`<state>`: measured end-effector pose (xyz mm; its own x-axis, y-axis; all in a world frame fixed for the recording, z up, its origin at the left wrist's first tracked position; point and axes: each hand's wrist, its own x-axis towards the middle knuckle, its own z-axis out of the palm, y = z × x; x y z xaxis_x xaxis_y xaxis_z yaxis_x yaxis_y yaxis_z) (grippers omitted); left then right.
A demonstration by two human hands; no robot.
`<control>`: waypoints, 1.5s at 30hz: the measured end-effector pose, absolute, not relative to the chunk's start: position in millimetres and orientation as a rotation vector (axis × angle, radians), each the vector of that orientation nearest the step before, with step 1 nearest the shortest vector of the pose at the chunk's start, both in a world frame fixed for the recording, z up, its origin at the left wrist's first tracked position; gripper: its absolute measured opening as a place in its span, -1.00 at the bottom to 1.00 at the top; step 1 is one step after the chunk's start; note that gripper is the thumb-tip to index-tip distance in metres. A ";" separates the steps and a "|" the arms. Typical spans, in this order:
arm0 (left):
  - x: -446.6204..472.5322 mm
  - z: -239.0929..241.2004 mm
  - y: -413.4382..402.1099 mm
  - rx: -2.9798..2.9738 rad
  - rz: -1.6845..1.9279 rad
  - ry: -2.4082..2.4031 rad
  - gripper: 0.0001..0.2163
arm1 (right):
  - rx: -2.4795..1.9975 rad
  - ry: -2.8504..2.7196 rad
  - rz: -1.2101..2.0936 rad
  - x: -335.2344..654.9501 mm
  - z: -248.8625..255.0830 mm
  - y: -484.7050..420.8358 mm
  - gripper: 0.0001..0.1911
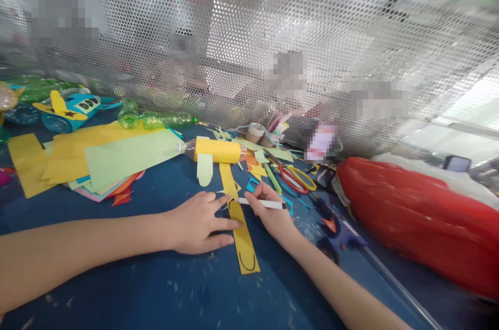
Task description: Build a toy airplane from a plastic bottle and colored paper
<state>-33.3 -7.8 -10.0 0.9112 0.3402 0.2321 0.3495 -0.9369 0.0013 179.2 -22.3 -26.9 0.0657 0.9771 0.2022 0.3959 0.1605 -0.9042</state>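
A long yellow paper strip (244, 241) lies on the blue table, with a dark U-shaped curve drawn at its near end. My left hand (202, 223) rests flat with fingers spread, its fingertips on the strip. In my right hand (271, 210) is a white marker (257, 202), its tip touching the strip beside a short dark curve. Just beyond the strip's far end lies a plastic bottle wrapped in yellow paper (218, 150). A pale green rounded paper piece (205, 170) hangs against the bottle's near side.
Stacked coloured paper (128, 158) lies left, with a blue-and-yellow bottle plane (80, 110) behind. Green bottles (167, 119) stand near the perforated metal screen (241, 34). Scissors (294, 179), paper scraps, a glue gun (343, 231) and a red plastic bag (413, 221) are on the right.
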 end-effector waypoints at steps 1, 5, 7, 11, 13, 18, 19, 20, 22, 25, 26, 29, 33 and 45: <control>-33.4 -10.2 -7.6 -3.031 -0.358 -0.546 -0.58 | -1.399 -1.491 0.755 179.4 -26.1 -22.4 -0.68; -33.5 -10.6 -7.4 -3.039 -0.359 -0.540 -0.58 | -1.434 -1.485 0.661 180.7 -22.3 -22.4 -0.68; -33.5 -10.6 -7.5 -3.044 -0.345 -0.547 -0.58 | -1.437 -1.482 0.618 181.7 -21.1 -22.0 -0.69; -33.6 -10.5 -7.6 -3.050 -0.347 -0.555 -0.58 | -1.406 -1.482 0.598 183.8 -20.4 -22.4 -0.69; -33.6 -10.4 -7.6 -3.047 -0.349 -0.550 -0.58 | -1.393 -1.474 0.633 184.8 -20.5 -23.3 -0.71; -33.5 -10.4 -7.3 -3.050 -0.338 -0.549 -0.58 | -1.389 -1.434 0.732 187.0 -21.2 -24.3 -0.72; -33.5 -10.6 -7.2 -3.054 -0.339 -0.548 -0.58 | -1.392 -1.427 0.741 187.2 -21.5 -24.1 -0.72; -33.6 -10.8 -7.1 -3.056 -0.343 -0.549 -0.59 | -1.394 -1.419 0.748 187.2 -21.9 -23.9 -0.73; -33.9 -11.5 -6.7 -3.058 -0.359 -0.554 -0.58 | -1.383 -1.390 0.781 187.1 -23.1 -23.1 -0.72; -34.1 -12.1 -6.6 -3.064 -0.390 -0.560 -0.57 | -1.266 -1.228 0.891 187.2 -24.9 -20.6 -0.69; -34.1 -12.0 -6.7 -3.069 -0.393 -0.560 -0.57 | -1.218 -1.163 0.916 187.5 -25.1 -19.4 -0.67; -34.5 -11.1 -7.7 -3.113 -0.423 -0.578 -0.56 | -1.137 -1.033 0.914 188.9 -23.3 -15.9 -0.60; -37.0 -10.1 -5.2 -3.274 -0.687 -0.777 -0.52 | -1.094 -0.969 0.944 188.2 -18.7 -15.5 -0.58; -32.9 -16.7 13.7 -3.440 -1.257 -1.264 -0.81 | -1.055 -1.161 1.165 181.0 -14.0 -28.3 -0.85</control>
<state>-32.9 13.7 -16.7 0.6311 0.7219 0.2839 0.2881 -0.5580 0.7783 181.0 -28.3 -14.0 0.0264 0.9937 0.1088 -0.1127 0.1111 -0.9874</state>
